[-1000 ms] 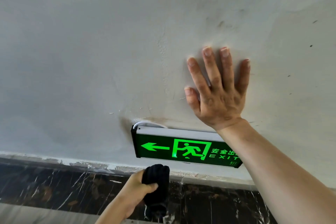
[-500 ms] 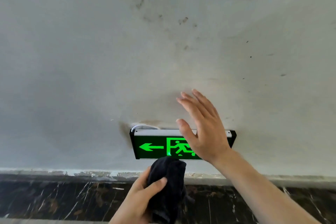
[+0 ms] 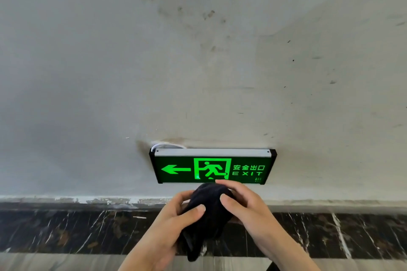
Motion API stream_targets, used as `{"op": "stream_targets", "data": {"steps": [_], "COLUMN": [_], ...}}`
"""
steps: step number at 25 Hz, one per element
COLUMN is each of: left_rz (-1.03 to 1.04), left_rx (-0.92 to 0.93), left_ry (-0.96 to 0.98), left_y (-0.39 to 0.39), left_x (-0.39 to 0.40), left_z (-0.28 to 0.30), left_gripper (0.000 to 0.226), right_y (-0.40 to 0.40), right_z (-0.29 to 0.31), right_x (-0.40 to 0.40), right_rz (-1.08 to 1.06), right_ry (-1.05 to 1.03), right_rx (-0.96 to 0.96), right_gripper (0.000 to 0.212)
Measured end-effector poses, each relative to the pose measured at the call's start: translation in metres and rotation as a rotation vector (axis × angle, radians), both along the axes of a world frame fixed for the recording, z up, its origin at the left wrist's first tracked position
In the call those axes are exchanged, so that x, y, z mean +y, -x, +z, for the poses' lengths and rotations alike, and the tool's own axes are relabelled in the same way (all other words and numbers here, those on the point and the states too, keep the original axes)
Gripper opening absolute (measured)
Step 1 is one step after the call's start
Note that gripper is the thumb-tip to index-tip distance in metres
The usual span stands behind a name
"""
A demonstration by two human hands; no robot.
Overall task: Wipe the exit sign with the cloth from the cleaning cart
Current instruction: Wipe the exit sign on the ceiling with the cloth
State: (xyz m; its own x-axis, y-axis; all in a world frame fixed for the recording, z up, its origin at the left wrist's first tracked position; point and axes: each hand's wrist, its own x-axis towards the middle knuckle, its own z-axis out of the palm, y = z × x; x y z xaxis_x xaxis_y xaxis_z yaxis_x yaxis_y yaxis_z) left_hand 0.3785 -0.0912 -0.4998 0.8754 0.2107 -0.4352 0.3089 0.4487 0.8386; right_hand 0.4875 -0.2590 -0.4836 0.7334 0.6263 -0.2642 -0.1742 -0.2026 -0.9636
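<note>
Cloth (image 3: 208, 213), dark, soft, likely light, bunched just below the lit exit sign (image 3: 212, 167); left hand (image 3: 174, 220) and right hand (image 3: 246, 204) both closed around it; best gripped as wad.

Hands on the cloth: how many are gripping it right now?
2. The left hand grips the black cloth from the left; the right hand covers its right side, just below the exit sign.

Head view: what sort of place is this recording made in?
Probably a corridor or stairwell of a public or commercial building: a lit green exit sign hangs low on a scuffed plaster wall, above a dark marble skirting.
</note>
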Motion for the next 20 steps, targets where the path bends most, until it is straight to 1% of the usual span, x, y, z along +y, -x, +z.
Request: {"op": "stream_targets", "data": {"steps": [2,5,8,11,15,17,20], "left_rz": [0.017,0.005,0.023,0.059,0.077,0.105,0.142], "left_rx": [0.02,0.041,0.053,0.074,0.127,0.152,0.156], "left_ry": [0.007,0.057,0.004,-0.053,-0.194,-0.292,-0.506], "left_y": [0.001,0.005,0.004,0.002,0.007,0.011,0.015], "left_x": [-0.003,-0.014,-0.024,-0.03,-0.033,-0.037,-0.046], "left_z": [0.009,0.044,0.082,0.142,0.236,0.285,0.363], "left_gripper": [0.056,0.056,0.052,0.04,0.016,0.013,0.014], "right_y": [0.004,0.012,0.018,0.022,0.028,0.033,0.042], "right_z": [0.004,0.028,0.064,0.125,0.221,0.268,0.343], "right_x": [-0.004,-0.012,-0.015,-0.02,-0.031,-0.037,-0.045], "right_rz": [-0.14,-0.312,-0.382,-0.4,-0.403,-0.382,-0.351], "right_ry": [-0.012,-0.075,-0.091,-0.088,-0.11,-0.12,-0.14], "right_rx": [0.097,0.285,0.313,0.279,0.319,0.363,0.407], "right_gripper": [0.023,0.017,0.018,0.019,0.021,0.021,0.022]}}
